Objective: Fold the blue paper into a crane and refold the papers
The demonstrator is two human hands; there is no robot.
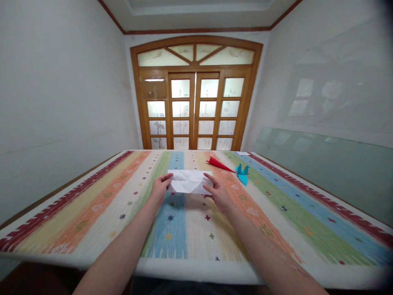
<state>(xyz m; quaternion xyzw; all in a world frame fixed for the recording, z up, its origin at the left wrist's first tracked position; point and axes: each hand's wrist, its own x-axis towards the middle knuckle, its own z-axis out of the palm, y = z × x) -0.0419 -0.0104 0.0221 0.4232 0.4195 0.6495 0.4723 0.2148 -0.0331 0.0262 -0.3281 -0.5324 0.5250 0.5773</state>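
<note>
A folded sheet of white paper [187, 180] with visible creases is held up a little above the striped tablecloth [170, 241], near the middle of the table. My left hand [160, 189] pinches its left edge between thumb and fingers. On the right edge, my right hand [218, 191] grips the paper, fingers around its upper and lower sides. The paper's lower edge has a slanted fold in it. Part of each hand's grip is hidden behind the sheet.
Right of the paper lie a red folded-paper piece [220, 164], long and pointed, and a blue origami figure [242, 174] beside its tip. A small white piece [243, 153] rests at the table's far right edge. Wooden glass doors [195, 110] stand beyond; a glass panel [322, 168] leans at right.
</note>
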